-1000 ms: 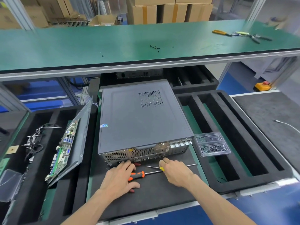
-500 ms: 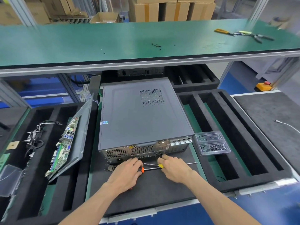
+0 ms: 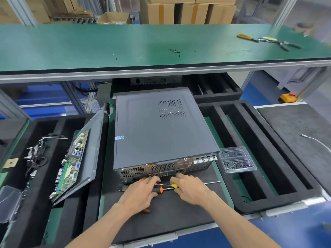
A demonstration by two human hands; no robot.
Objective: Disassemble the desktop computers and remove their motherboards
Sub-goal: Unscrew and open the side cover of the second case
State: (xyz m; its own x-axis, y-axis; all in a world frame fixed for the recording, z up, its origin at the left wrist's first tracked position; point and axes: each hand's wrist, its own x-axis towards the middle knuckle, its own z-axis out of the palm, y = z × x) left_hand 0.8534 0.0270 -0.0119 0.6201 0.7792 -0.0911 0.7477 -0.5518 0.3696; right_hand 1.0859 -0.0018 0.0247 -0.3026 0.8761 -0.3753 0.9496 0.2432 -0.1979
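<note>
Since 1.0 s ago both hands have closed in on the rear panel of the closed grey metal desktop computer case (image 3: 161, 129): the left hand (image 3: 141, 194) now covers the orange-and-black-handled screwdriver (image 3: 160, 190) and the right hand (image 3: 188, 189) lies over the yellow-collared screwdriver (image 3: 173, 185), fingertips of both touching the panel. Whether either hand actually grips a tool I cannot tell; fingers look loosely curled. Risk: the two crossed shafts between the hands may snag on pickup, or a loosened screw could fall onto the black foam mat (image 3: 170, 217) just below the fingers.

No legible text anywhere
</note>
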